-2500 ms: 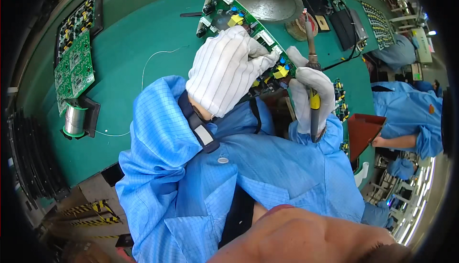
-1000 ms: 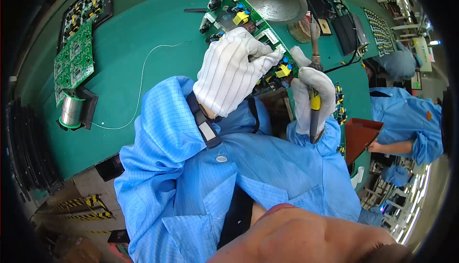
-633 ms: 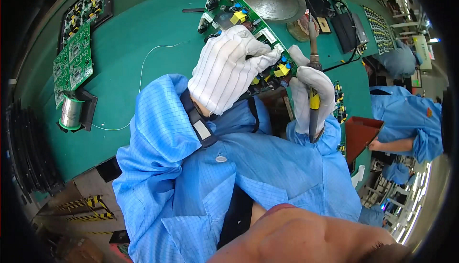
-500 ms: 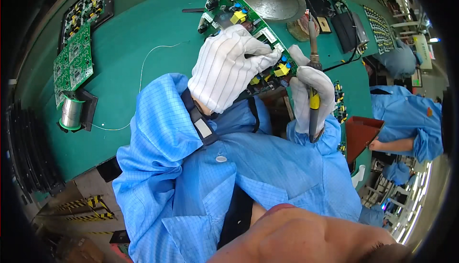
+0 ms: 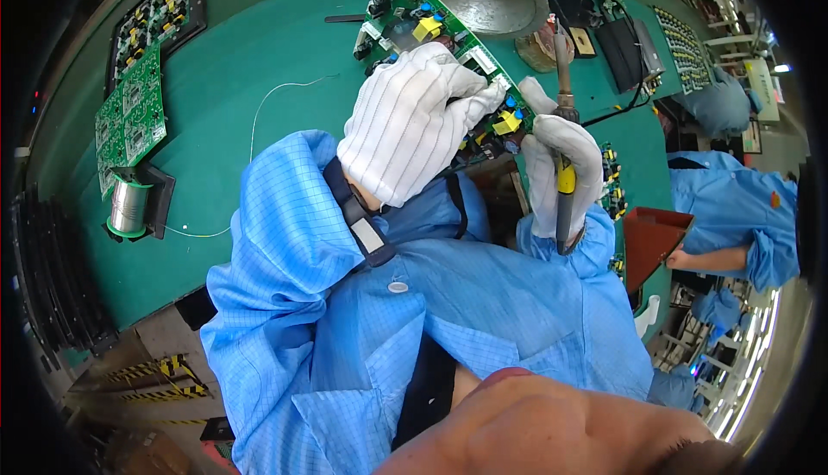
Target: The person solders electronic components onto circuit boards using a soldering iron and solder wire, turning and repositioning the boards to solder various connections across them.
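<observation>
The soldering iron [image 5: 565, 113] is gripped by the gloved right hand [image 5: 562, 154] beside the circuit board [image 5: 457, 33], which appears gripped by the gloved left hand [image 5: 416, 123], though partly hidden.

Head view, from the left one of two fisheye cameras worn side by side on the head. The lens faces down at close range over the wearer's blue jacket [image 5: 492, 302], with the left hand [image 5: 410, 125] and right hand [image 5: 581, 149] above centre and the green desk [image 5: 207, 164] beyond; straight edges bend toward the rim.
</observation>
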{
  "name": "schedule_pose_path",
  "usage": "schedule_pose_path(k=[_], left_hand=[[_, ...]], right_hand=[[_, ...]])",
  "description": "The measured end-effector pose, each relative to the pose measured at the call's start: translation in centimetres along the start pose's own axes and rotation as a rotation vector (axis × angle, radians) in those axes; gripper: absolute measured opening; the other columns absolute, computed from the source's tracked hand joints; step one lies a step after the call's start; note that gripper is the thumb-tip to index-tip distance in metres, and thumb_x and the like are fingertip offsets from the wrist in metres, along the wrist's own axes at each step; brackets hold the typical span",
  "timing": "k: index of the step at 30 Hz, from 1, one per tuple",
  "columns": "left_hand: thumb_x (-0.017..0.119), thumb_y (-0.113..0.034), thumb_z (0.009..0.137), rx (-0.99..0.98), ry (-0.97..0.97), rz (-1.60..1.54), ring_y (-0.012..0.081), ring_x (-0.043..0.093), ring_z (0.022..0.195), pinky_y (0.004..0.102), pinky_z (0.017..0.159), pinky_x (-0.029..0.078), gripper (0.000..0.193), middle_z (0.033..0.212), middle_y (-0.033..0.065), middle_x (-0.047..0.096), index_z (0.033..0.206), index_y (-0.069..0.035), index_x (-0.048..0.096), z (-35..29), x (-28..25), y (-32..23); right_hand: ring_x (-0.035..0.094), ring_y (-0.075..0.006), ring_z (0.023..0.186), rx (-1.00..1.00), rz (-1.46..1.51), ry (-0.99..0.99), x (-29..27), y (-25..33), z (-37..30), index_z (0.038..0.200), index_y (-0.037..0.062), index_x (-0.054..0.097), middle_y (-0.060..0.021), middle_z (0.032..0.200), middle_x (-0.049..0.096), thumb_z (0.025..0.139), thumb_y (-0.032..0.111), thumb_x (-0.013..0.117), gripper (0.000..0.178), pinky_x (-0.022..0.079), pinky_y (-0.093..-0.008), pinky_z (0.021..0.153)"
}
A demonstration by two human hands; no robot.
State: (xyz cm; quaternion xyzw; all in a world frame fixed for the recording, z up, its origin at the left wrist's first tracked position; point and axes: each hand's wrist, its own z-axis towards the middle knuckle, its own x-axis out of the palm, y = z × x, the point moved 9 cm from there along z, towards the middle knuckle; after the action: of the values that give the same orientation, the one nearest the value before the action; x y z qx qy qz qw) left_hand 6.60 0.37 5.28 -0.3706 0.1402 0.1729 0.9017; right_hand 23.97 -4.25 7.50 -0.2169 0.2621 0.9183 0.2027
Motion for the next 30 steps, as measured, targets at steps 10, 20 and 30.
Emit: schedule_pose_path(k=[10,20,30], left_hand=[[0.076,-0.026,0.085,-0.056,0.132,0.032,0.0277,0.064,0.087,0.0414,0.076,0.052,0.016,0.089,0.0077,0.064,0.094,-0.013,0.077,0.8,0.2,-0.2],[0.081,-0.035,0.078,-0.121,0.143,0.226,0.0299,0.063,0.093,0.0423,0.081,0.052,0.035,0.097,0.0104,0.062,0.105,-0.016,0.076,1.9,-0.8,-0.4],[0.08,-0.031,0.08,0.042,0.378,0.242,0.0305,0.065,0.108,0.0403,0.092,0.053,0.057,0.126,0.0123,0.063,0.131,-0.013,0.063,5.7,-1.4,-2.0]], right_hand=[[0.074,-0.0291,0.091,0.0,-0.027,0.023,0.1,0.2,0.1,0.111,0.0023,0.064,-0.012,0.104,0.074,0.085,-0.005,0.073,0.028,0.056,-0.0379,0.08],[0.074,-0.0279,0.093,0.004,0.01,0.001,0.1,-0.2,0.0,0.111,0.0029,0.064,-0.0114,0.104,0.075,0.087,-0.004,0.071,0.026,0.056,-0.0377,0.081],[0.075,-0.0282,0.088,-0.033,0.003,-0.008,0.4,1.3,1.1,0.112,0.0012,0.063,-0.0142,0.102,0.074,0.085,-0.005,0.075,0.03,0.058,-0.0378,0.079]])
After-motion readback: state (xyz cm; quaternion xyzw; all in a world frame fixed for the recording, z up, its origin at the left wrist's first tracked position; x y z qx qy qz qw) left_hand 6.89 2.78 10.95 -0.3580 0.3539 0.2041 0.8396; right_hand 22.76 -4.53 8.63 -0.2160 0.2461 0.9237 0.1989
